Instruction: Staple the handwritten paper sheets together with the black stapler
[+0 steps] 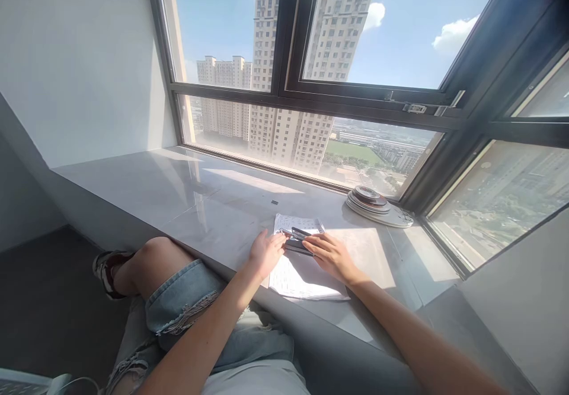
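A bent knee (157, 255) sits well left of the paper (288, 276), which lies on the window sill (133, 187). The left forearm (217, 324) slants up and inward to the paper; the left hand (267, 254) is at its left side — fingers pointing right, tips at the near end of a dark item (299, 245). I cannot tell if they pinch it. That item, its details too small to read, is over the paper's upper half. The right hand (329, 255) reaches in from the paper's right, palm down, fingers bent over the item's other end — thumb hidden, grip unclear. Stacked discs (368, 202) rest beyond the paper, to the right.
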